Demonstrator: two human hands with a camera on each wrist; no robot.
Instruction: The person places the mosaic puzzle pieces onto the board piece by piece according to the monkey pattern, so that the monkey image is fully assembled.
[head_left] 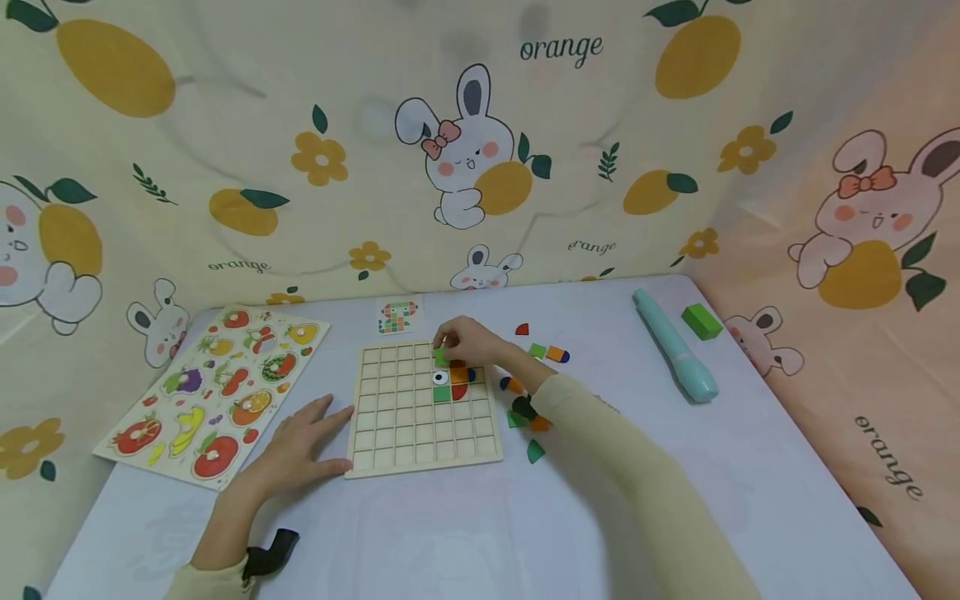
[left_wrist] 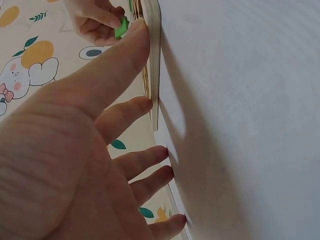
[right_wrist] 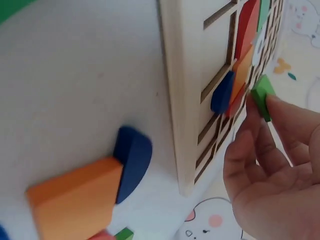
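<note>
A pale wooden grid board [head_left: 397, 425] lies on the table in the head view. Over its upper part, my right hand [head_left: 472, 340] pinches a small green block [right_wrist: 261, 97] between thumb and fingers. Below that hand, several pieces sit in the grid: a white tile with an eye [head_left: 440, 378], a green square [head_left: 441, 394], a red piece [head_left: 459, 391], an orange one and a dark blue one [right_wrist: 223, 92]. My left hand [head_left: 300, 447] has its fingers spread at the board's left edge, thumb and index fingertip touching it. Whether the green block touches the board is unclear.
Loose coloured pieces [head_left: 557, 354] lie right of the board, some partly hidden by my right forearm. Behind the board is a small pattern card [head_left: 398, 317]. A fruit sticker sheet [head_left: 217, 392] lies left; a teal pen-shaped object [head_left: 675, 346] and a green block [head_left: 702, 322] lie right.
</note>
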